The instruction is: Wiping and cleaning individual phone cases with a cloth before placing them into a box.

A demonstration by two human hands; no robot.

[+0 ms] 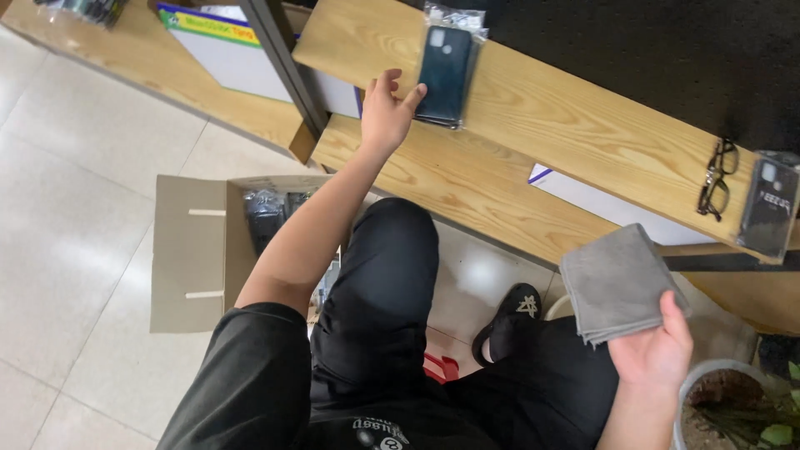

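Up high, the left hand (386, 112) was stretched out with its fingers spread, and a dark phone case (444, 73) in a clear bag was touched at its edge on the wooden shelf (567, 108). A folded grey cloth (618, 283) was pinched by the right hand (654, 350). Glasses (717, 179) were seen further along the shelf.

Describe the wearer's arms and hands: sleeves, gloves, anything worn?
Both hands are bare: no gloves, rings or watch visible on the left hand or the right hand. The left arm is uncovered up to a short black sleeve at the shoulder. The right forearm is uncovered as far as shown.
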